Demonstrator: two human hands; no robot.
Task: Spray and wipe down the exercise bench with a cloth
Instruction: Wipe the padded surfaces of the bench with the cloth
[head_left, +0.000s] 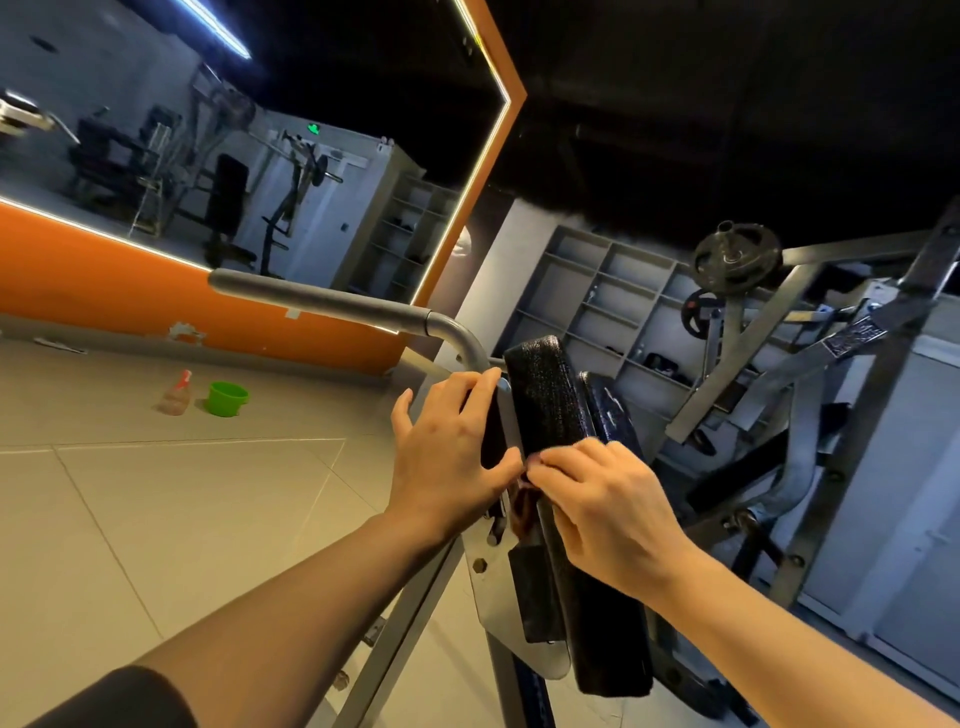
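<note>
Pinching a small reddish cloth (524, 486) against the black padded bench (545, 395), the right hand (602, 514) curls its fingertips just beside the left hand (447, 457), whose spread fingers rest on the pad's edge. Far left of both hands, a spray bottle (175, 395) and green bucket (227, 398) stand on the floor (156, 493).

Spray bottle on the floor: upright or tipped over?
Upright. The spray bottle stands on the tile floor with its red nozzle on top, beside the green bucket.
</note>
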